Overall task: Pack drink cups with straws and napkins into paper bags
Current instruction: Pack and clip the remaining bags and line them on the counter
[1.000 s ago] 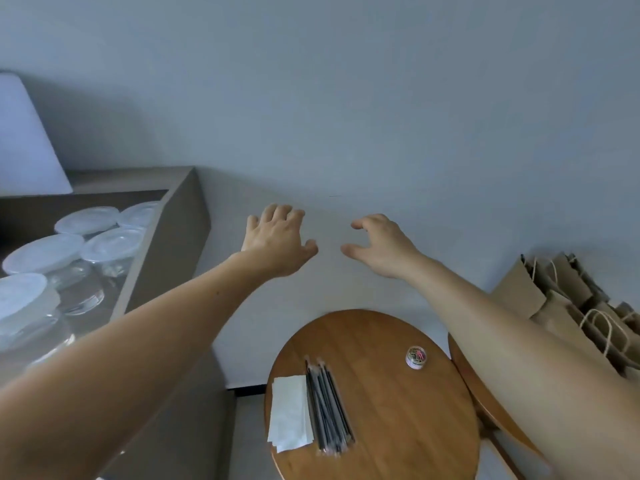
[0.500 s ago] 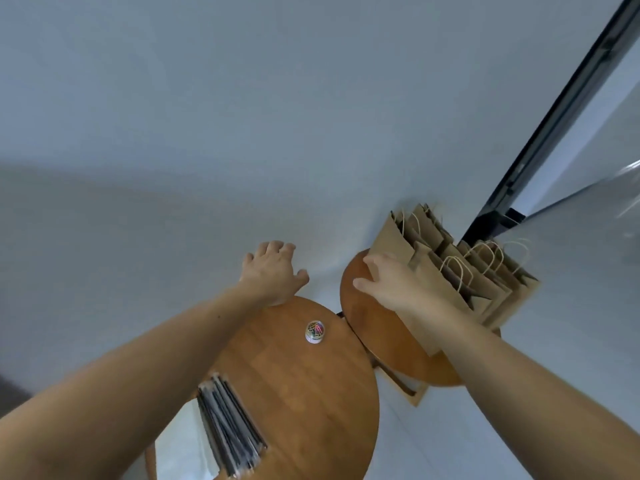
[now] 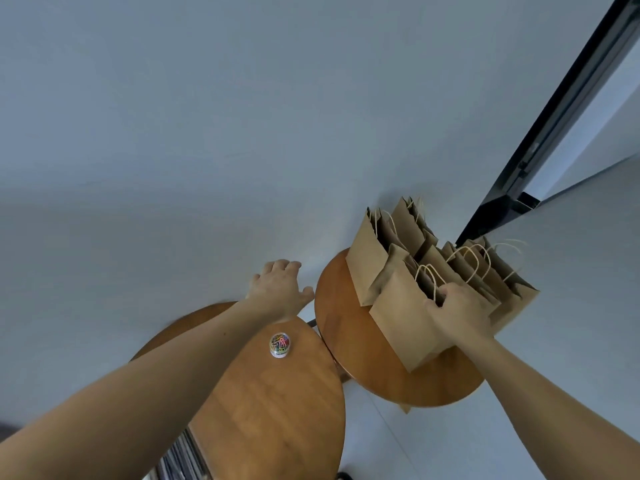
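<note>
Several brown paper bags [image 3: 372,258] with twine handles stand bunched on a small round wooden table [image 3: 349,337] at the right. My right hand [image 3: 457,311] grips the top edge of the nearest paper bag [image 3: 401,323], fingers hooked inside its mouth by the handle. My left hand [image 3: 278,289] hovers with spread fingers over the far edge of the larger round wooden table [image 3: 277,410], holding nothing. A bundle of dark wrapped straws [image 3: 180,462] shows at the bottom edge, partly under my left forearm. No cups or napkins are in view.
A small clear tub of coloured paper clips [image 3: 280,344] sits on the larger table near my left wrist. A grey wall runs behind both tables. A black door or window frame [image 3: 540,147] rises at the right.
The view swung right, away from the shelf of lidded cups. My right hand moved from open air to the bags and closed on the nearest one. My left hand followed rightward, still open.
</note>
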Tool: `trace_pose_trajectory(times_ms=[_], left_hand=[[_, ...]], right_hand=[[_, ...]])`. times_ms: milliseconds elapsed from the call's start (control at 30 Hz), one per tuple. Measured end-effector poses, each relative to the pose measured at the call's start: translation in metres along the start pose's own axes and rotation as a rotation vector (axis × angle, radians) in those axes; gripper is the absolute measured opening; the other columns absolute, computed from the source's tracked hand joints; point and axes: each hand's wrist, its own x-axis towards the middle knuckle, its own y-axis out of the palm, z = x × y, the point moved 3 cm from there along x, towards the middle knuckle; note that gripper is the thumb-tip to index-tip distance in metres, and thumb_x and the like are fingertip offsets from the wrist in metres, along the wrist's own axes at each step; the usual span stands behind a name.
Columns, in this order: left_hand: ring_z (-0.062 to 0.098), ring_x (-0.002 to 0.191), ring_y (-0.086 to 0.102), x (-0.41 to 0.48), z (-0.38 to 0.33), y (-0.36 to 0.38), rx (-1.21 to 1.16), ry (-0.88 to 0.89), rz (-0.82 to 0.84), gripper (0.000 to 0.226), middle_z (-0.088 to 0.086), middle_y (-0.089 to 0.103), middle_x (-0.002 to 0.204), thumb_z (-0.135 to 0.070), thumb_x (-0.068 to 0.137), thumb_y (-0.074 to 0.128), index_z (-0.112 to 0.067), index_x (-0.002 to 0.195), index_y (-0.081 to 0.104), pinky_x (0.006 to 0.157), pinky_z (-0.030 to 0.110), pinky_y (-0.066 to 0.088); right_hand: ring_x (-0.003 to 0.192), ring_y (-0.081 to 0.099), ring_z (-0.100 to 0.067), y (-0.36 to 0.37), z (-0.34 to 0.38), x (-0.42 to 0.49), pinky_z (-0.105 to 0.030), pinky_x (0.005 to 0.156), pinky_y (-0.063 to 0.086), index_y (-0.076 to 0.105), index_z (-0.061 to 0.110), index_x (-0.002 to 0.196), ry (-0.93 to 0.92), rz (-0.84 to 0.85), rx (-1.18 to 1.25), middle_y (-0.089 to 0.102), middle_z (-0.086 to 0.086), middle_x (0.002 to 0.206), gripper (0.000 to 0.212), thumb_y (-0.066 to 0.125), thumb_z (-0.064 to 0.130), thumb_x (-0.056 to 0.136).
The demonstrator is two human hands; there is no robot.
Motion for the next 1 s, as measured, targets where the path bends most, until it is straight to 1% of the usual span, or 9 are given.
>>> trace_pose_trajectory(times_ms=[33, 100, 167, 267, 400, 567, 733, 833, 1000], left_hand=[[0.026, 0.147, 0.022, 0.004, -0.010, 0.005, 0.004, -0.005, 0.009, 0.064, 0.004, 0.030, 0.158, -0.048, 0.097, 0.044, -0.020, 0.153, 0.029, 0.116, 0.047, 0.025], [0.026, 0.147, 0.022, 0.011, -0.030, 0.017, 0.007, -0.017, 0.035, 0.063, 0.003, 0.029, 0.159, -0.047, 0.097, 0.044, -0.020, 0.153, 0.028, 0.116, 0.047, 0.026], [0.025, 0.147, 0.022, 0.015, -0.045, 0.029, 0.010, -0.030, 0.067, 0.064, 0.003, 0.029, 0.159, -0.048, 0.097, 0.045, -0.021, 0.153, 0.028, 0.116, 0.046, 0.026], [0.024, 0.147, 0.022, 0.018, -0.061, 0.045, 0.011, -0.048, 0.102, 0.066, 0.001, 0.029, 0.159, -0.049, 0.096, 0.046, -0.022, 0.153, 0.028, 0.115, 0.045, 0.026], [0.022, 0.147, 0.022, 0.016, -0.069, 0.056, 0.018, -0.089, 0.129, 0.067, -0.001, 0.029, 0.158, -0.050, 0.094, 0.046, -0.024, 0.153, 0.028, 0.115, 0.043, 0.027], [0.023, 0.145, 0.025, 0.007, -0.065, 0.057, 0.027, -0.137, 0.155, 0.068, -0.001, 0.029, 0.158, -0.048, 0.094, 0.050, -0.023, 0.153, 0.028, 0.115, 0.043, 0.029], [0.024, 0.146, 0.024, -0.006, -0.064, 0.055, 0.013, -0.154, 0.158, 0.067, 0.001, 0.028, 0.159, -0.044, 0.094, 0.050, -0.022, 0.153, 0.027, 0.117, 0.043, 0.028], [0.025, 0.146, 0.024, -0.018, -0.065, 0.052, -0.001, -0.141, 0.144, 0.066, 0.002, 0.028, 0.159, -0.042, 0.095, 0.050, -0.021, 0.154, 0.027, 0.116, 0.043, 0.028], [0.025, 0.142, 0.033, -0.047, -0.055, 0.049, -0.070, -0.138, 0.139, 0.067, 0.004, 0.037, 0.155, -0.053, 0.096, 0.046, -0.020, 0.152, 0.031, 0.113, 0.044, 0.035]], right_hand=[[0.083, 0.058, -0.020, 0.003, -0.012, 0.009, -0.034, 0.063, 0.050, 0.059, 0.020, 0.095, 0.010, -0.020, -0.003, 0.059, 0.002, 0.088, 0.019, 0.059, 0.038, 0.090], [0.074, 0.053, -0.017, 0.010, -0.034, 0.025, -0.031, 0.058, 0.044, 0.053, 0.020, 0.083, 0.029, -0.040, -0.014, 0.052, 0.004, 0.076, 0.020, 0.060, 0.038, 0.089], [0.077, 0.052, -0.017, 0.018, -0.055, 0.040, -0.030, 0.060, 0.043, 0.055, 0.017, 0.089, 0.037, -0.020, -0.040, 0.053, 0.003, 0.080, 0.021, 0.058, 0.038, 0.091], [0.082, 0.056, -0.019, 0.032, -0.077, 0.059, -0.030, 0.063, 0.042, 0.060, 0.014, 0.105, 0.005, 0.037, -0.075, 0.063, -0.002, 0.097, 0.024, 0.055, 0.035, 0.096], [0.076, 0.057, -0.017, 0.048, -0.086, 0.077, -0.028, 0.058, 0.040, 0.058, 0.015, 0.106, -0.059, 0.181, -0.125, 0.061, 0.001, 0.084, 0.025, 0.043, 0.034, 0.102], [0.064, 0.054, -0.015, 0.052, -0.078, 0.085, -0.027, 0.052, 0.035, 0.054, 0.017, 0.076, -0.059, 0.292, -0.147, 0.057, 0.000, 0.071, 0.028, 0.043, 0.027, 0.099], [0.058, 0.055, -0.014, 0.040, -0.066, 0.072, -0.024, 0.047, 0.034, 0.056, 0.020, 0.069, -0.097, 0.299, -0.225, 0.059, 0.001, 0.067, 0.030, 0.048, 0.029, 0.097], [0.052, 0.050, -0.012, 0.030, -0.052, 0.053, -0.023, 0.043, 0.029, 0.051, 0.022, 0.064, -0.131, 0.264, -0.233, 0.052, 0.003, 0.061, 0.034, 0.051, 0.031, 0.097], [0.052, 0.048, -0.007, 0.015, 0.000, 0.007, -0.020, 0.045, 0.028, 0.045, 0.025, 0.064, -0.259, 0.230, -0.218, 0.051, 0.006, 0.062, 0.035, 0.052, 0.035, 0.097]])
